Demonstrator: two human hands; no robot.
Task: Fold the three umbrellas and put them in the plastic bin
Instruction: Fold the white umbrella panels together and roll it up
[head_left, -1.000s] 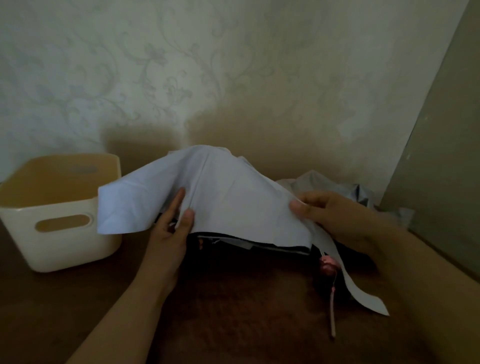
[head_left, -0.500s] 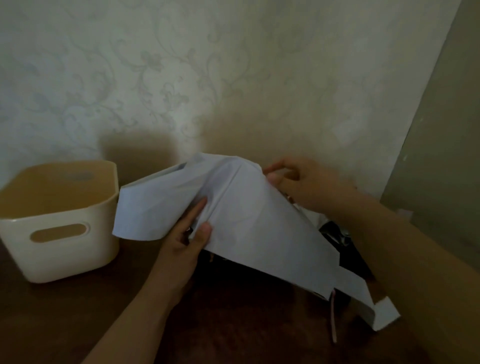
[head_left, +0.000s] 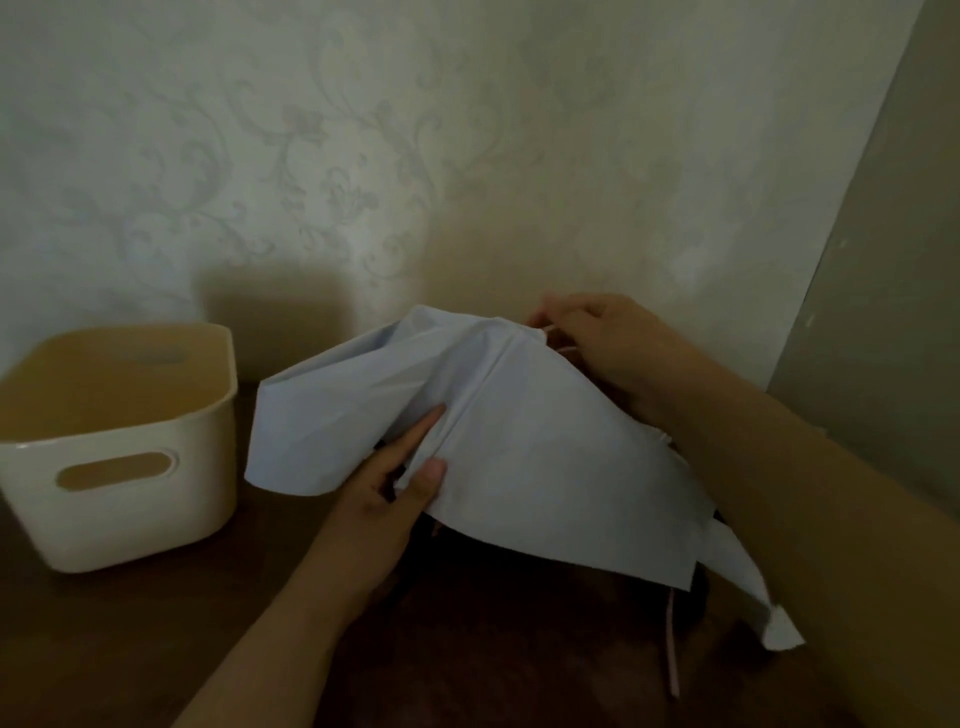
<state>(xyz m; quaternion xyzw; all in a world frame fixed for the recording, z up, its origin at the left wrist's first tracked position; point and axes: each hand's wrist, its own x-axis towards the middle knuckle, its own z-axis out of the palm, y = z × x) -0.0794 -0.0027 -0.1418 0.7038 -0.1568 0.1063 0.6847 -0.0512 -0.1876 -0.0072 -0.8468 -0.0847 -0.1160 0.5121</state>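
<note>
From your head camera, your left hand (head_left: 387, 499) pinches a fold of the pale umbrella canopy (head_left: 519, 457) between thumb and forefinger, near the middle of its lower edge, with the forefinger laid straight along a crease. Your right hand (head_left: 605, 345) is up at the top of the canopy, against the wall side, its fingers curled and pinching the fabric's peak where a thin pale rib end (head_left: 550, 332) pokes out. The canopy is lifted off the brown tabletop (head_left: 156, 639) and hangs tent-like between your two hands, one flap drooping to the left towards the bin and a narrow tail of fabric (head_left: 753, 587) trailing down to the right beneath your right forearm. A thin pink strap (head_left: 671, 644) dangles from under the canopy's lower edge down onto the table. Beneath the canopy the space is dark, and you cannot tell what lies there. The cream plastic bin (head_left: 119, 499) stands on the table to the left, just beside the canopy's left flap but not touching it, its oval handle cut-out facing you; what you can see of its inside holds nothing. Patterned wallpaper (head_left: 363, 156) rises behind everything.
</note>
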